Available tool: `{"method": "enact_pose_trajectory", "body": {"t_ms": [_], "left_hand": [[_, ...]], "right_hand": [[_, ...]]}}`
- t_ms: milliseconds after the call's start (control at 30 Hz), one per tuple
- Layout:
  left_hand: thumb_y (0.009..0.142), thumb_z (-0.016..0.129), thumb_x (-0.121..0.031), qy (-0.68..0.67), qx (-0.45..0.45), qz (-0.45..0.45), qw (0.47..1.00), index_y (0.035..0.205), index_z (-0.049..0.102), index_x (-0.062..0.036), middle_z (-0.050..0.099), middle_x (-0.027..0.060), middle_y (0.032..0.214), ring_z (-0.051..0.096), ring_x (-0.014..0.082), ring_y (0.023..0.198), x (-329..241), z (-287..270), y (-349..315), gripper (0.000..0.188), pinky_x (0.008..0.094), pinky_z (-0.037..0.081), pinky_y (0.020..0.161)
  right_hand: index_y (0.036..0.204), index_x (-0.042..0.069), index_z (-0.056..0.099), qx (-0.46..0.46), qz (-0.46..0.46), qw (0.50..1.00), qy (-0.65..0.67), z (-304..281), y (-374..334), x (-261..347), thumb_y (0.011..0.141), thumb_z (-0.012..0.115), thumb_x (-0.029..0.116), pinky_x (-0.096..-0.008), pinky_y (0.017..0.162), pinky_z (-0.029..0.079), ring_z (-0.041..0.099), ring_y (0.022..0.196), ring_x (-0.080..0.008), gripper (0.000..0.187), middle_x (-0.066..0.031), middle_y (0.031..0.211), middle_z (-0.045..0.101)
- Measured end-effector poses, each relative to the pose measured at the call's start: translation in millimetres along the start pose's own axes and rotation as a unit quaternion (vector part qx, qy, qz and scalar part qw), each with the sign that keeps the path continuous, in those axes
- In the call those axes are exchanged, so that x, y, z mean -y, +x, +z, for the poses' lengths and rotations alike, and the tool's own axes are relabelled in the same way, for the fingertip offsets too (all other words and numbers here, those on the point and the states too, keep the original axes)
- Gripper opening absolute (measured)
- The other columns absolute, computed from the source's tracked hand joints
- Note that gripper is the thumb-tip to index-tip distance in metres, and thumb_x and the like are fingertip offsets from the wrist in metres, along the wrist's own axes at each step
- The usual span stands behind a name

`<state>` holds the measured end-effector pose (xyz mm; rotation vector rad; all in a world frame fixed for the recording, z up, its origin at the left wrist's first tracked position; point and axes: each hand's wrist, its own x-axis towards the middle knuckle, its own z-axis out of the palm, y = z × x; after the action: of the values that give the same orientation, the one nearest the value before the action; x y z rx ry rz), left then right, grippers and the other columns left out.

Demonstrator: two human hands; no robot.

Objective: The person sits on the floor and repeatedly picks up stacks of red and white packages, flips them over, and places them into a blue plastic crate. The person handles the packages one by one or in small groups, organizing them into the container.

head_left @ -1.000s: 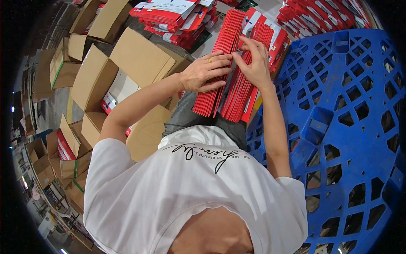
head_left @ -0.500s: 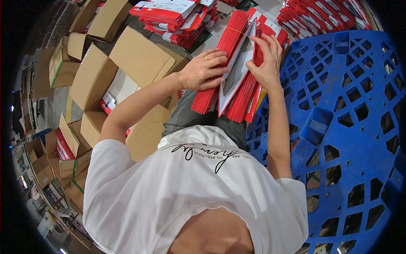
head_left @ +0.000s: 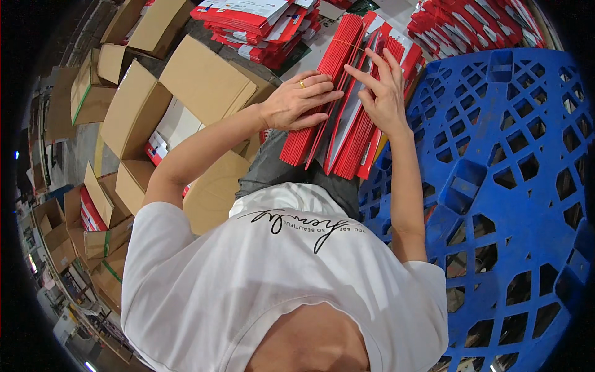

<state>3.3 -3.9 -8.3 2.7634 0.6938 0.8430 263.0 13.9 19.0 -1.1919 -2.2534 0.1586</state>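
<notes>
The left hand point(head_left: 296, 102) lay flat, fingers spread, pressing on the left part of a red stack point(head_left: 347, 99) of flat folded cartons that rested on the person's lap. A ring showed on one finger. The right hand point(head_left: 383, 93) stood just right of it, fingers parted and hooked into the stack, holding open a gap where a grey-white inner face showed. Neither hand closed around anything; both only pressed and parted the cartons. Right of the right hand was a blue pallet point(head_left: 508, 186). Left of the left hand stood open cardboard boxes point(head_left: 186, 87). Beyond both hands lay more red bundles point(head_left: 248, 25).
</notes>
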Motion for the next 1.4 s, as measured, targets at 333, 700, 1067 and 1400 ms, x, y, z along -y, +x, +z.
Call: {"method": "enact_pose_trajectory", "body": {"t_ms": [333, 700, 1067, 1400], "left_hand": [[0.094, 0.066, -0.031, -0.007, -0.016, 0.009, 1.0, 0.138, 0.061, -0.0081, 0.057, 0.0151, 0.132, 0.053, 0.0328, 0.131, 8.3, 1.8, -6.3, 0.05, 0.0496, 0.039, 0.116], [0.092, 0.068, -0.033, -0.034, 0.0, 0.004, 0.999, 0.147, 0.054, -0.0077, 0.056, 0.0149, 0.142, 0.05, 0.0329, 0.138, -0.7, 3.5, 3.2, 0.062, 0.0511, 0.039, 0.115], [0.096, 0.063, -0.032, 0.001, 0.022, 0.015, 1.0, 0.146, 0.054, -0.0136, 0.056, 0.0135, 0.137, 0.049, 0.0315, 0.136, 5.2, 1.5, 0.5, 0.054, 0.0484, 0.038, 0.113], [0.087, 0.074, -0.019, -0.014, -0.011, 0.06, 0.998, 0.112, 0.063, -0.0041, 0.06, 0.0128, 0.123, 0.057, 0.0333, 0.124, 14.3, 1.0, 10.5, 0.031, 0.0478, 0.049, 0.099]], "right_hand": [[0.103, 0.021, 0.08, -0.053, 0.03, 0.998, -0.003, -10.4, -8.4, -12.8, 0.079, 0.074, 0.019, -0.0547, 0.119, 0.029, 0.035, 0.146, -0.0402, 0.025, -0.013, 0.143, 0.056], [0.086, 0.012, 0.071, -0.101, 0.085, 0.991, -0.007, 10.3, 6.8, 3.4, 0.074, 0.088, 0.046, -0.0564, 0.115, 0.03, 0.037, 0.142, -0.0425, 0.04, -0.0208, 0.139, 0.056], [0.096, 0.016, 0.076, -0.057, 0.114, 0.991, 0.043, 3.9, -0.9, -4.6, 0.077, 0.087, 0.043, -0.0561, 0.118, 0.028, 0.031, 0.146, -0.0429, 0.035, -0.019, 0.144, 0.054], [0.097, 0.014, 0.074, -0.05, 0.122, 0.991, 0.026, -12.1, -1.5, -13.9, 0.067, 0.084, 0.025, -0.0555, 0.118, 0.031, 0.034, 0.144, -0.0433, 0.033, -0.0177, 0.144, 0.052]]}}
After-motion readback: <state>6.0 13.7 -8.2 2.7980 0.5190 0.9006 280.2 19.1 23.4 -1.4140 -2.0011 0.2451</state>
